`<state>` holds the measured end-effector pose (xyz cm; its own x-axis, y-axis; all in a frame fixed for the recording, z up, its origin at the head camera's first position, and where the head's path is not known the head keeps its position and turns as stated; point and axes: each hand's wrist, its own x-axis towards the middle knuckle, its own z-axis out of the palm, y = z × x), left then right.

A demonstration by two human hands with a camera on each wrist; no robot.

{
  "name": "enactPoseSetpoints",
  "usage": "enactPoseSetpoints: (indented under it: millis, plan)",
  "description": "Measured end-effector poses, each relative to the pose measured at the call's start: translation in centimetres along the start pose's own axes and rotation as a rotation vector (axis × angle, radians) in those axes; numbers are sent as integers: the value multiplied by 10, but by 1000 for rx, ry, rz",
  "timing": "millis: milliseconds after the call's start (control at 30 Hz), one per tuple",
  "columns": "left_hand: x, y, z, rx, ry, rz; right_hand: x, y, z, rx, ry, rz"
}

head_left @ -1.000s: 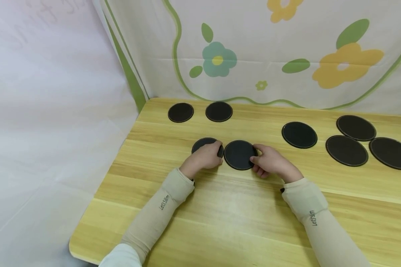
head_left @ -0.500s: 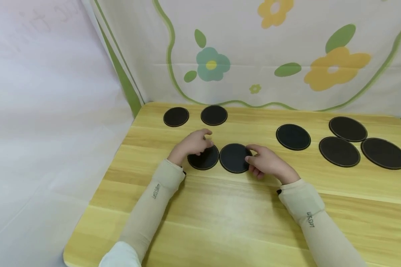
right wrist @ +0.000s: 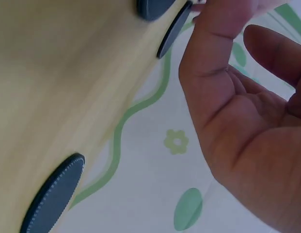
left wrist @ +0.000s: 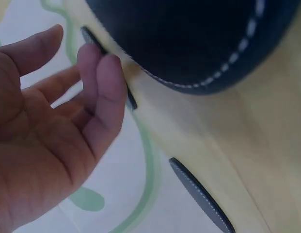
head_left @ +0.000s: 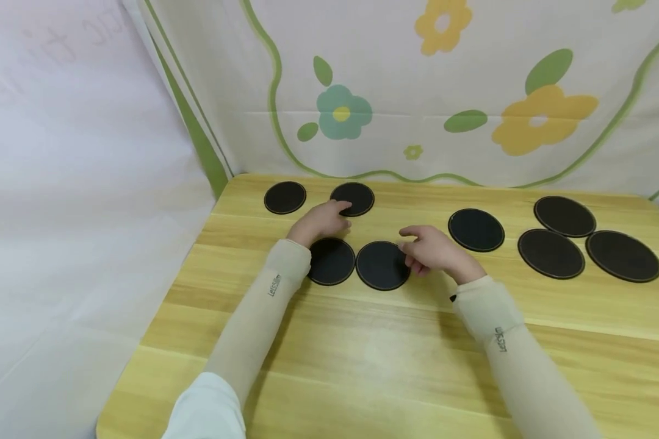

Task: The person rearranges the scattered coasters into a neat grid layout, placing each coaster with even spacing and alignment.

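Loose fingers, gripping nothing: left hand (head_left: 321, 221) hovering by one far disc (head_left: 356, 196), beyond nearest disc (head_left: 383, 266); right hand (head_left: 435, 250) at nearest disc's right edge. Round, black; wrist views alone are showing me dashed white stitching (left wrist: 243, 45).

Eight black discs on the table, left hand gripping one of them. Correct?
One slip: the left hand isn't gripping any disc; the left wrist view shows it holding nothing. Eight black discs on the table is right.
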<state>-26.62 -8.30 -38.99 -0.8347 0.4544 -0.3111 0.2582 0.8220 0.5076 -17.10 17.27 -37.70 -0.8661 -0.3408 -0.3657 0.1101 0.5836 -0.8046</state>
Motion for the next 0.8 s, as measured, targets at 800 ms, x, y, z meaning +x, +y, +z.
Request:
enactPoseSetpoints:
  millis: [800]
  plan:
    - [26,2,-6,-411,88,-191,108,-19,-8,270,-49,194]
